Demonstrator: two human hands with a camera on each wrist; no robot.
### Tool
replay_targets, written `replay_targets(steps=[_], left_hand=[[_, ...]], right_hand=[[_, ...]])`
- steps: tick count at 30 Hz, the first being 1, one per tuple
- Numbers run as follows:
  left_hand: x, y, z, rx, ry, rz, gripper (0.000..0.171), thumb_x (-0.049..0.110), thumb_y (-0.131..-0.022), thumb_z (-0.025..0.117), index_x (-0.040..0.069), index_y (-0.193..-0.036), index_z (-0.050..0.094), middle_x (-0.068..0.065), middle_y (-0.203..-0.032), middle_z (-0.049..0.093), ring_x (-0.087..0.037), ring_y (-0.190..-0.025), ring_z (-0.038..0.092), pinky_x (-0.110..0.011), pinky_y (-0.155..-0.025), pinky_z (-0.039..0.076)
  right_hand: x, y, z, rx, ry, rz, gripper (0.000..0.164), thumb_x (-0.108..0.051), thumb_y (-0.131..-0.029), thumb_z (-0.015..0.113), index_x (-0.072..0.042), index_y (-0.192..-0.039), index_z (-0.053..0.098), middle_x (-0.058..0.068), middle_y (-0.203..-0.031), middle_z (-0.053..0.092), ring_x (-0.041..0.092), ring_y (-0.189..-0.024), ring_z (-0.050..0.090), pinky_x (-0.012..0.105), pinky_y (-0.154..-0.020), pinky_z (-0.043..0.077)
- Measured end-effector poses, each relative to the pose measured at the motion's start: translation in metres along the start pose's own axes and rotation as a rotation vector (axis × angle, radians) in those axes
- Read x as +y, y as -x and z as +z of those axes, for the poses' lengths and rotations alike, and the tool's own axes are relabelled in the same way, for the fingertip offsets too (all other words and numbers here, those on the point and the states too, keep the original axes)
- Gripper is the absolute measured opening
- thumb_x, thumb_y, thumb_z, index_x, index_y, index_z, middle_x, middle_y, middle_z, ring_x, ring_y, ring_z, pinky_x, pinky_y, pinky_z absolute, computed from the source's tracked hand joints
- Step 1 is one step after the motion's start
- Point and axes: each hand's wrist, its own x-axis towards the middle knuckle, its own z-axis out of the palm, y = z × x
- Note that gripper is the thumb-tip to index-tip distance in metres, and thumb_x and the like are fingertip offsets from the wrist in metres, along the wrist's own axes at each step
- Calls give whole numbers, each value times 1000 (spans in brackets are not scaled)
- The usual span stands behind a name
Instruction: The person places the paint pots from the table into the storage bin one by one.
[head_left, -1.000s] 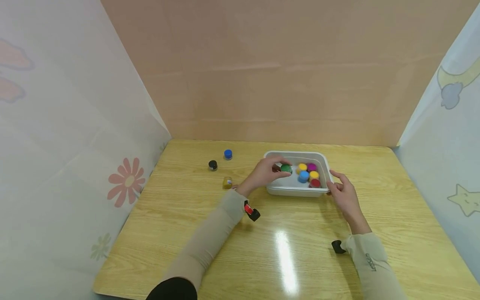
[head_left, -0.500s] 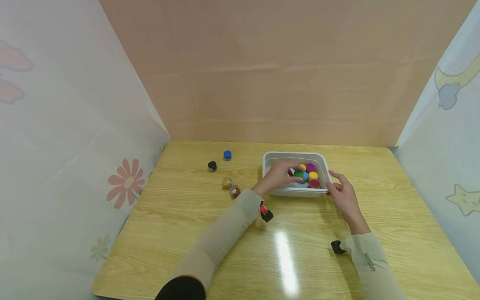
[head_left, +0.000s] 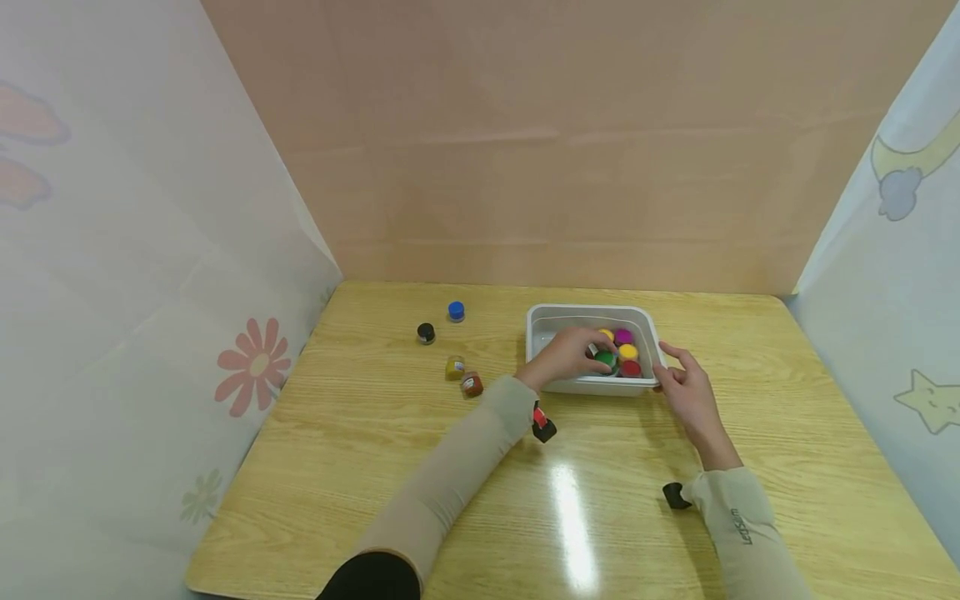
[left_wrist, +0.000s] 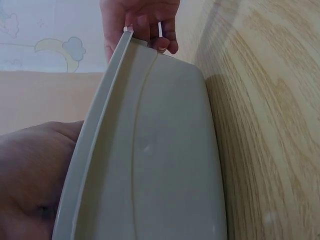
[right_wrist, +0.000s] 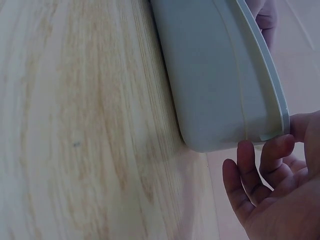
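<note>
Inside the white plastic tray [head_left: 555, 387], my left hand [head_left: 566, 354] pinches a small green-lidded jar [head_left: 604, 360] between thumb and fingers. Close beside it in the tray sit jars with a yellow lid [head_left: 628, 352], a red lid [head_left: 630, 368] and a purple lid [head_left: 623, 337]; another yellow lid is partly covered by my fingers. My right hand [head_left: 686, 387] grips the tray's right end, its thumb and fingers at the rim, as the right wrist view also shows. In the left wrist view the tray's wall [left_wrist: 170, 145] hides the jars and the left fingertips.
Left of the tray on the wooden table [head_left: 337, 467] stand a blue-lidded jar [head_left: 456, 312] and a black-lidded jar [head_left: 426, 333]. A yellow jar [head_left: 454, 368] and a reddish-brown jar [head_left: 472, 384] lie nearer the left forearm. A brown panel [head_left: 555, 167] rises behind the table.
My left hand has moved right with the green-lidded jar, deeper among the other jars, and a light-blue lid there is now covered. My right hand keeps its place on the rim.
</note>
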Motion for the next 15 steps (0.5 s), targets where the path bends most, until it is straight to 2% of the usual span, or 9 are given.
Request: replay_targets(steps=[3,9,15], left_hand=[[1,-2,1,-10,-13,0,25,25,-91,82,18,-115,77,6,-109,74,-3,-91,66,-9,-77,48],[3,-7,2,-35,-59,2,25,24,-89,83,18,-113,78,9,-108,73,-2,-91,64,-10,-81,46],[4,-10,5,-56,-119,11,23,25,-89,84,21,-110,79,9,-111,72,-4,-93,63,-12,-81,44]], right_hand=[[0,1,0,0,-7,-2,58,-25,-110,50,-4,-161,32,2,-67,62,7,-75,67,27,-55,46],[-1,1,0,6,-17,-2,58,-26,-110,51,-3,-160,33,2,-76,69,7,-76,68,27,-61,51],[2,0,1,5,-21,11,58,-26,-110,51,-4,-160,33,-2,-80,71,7,-77,68,27,-56,47]])
